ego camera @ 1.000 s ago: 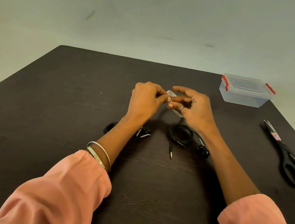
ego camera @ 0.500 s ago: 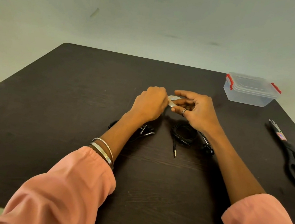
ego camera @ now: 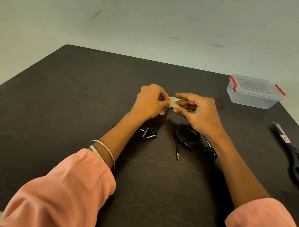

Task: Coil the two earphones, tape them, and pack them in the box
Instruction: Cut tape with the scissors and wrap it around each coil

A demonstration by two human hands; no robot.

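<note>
Dark wood-grain table (ego camera: 68, 122) carries two black coiled earphones (ego camera: 186, 136), (ego camera: 147, 133), steel scissors (ego camera: 297, 160), and a lidded clear plastic box (ego camera: 254, 92). Above them, left hand (ego camera: 151, 102) and right hand (ego camera: 200, 110) pinch a small translucent piece, apparently tape (ego camera: 173, 102).

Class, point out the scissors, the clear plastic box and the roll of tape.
scissors (ego camera: 291, 149), head view, on the dark blades.
clear plastic box (ego camera: 250, 99), head view, on its front wall.
roll of tape (ego camera: 173, 103), head view, on its pale rim.
</note>
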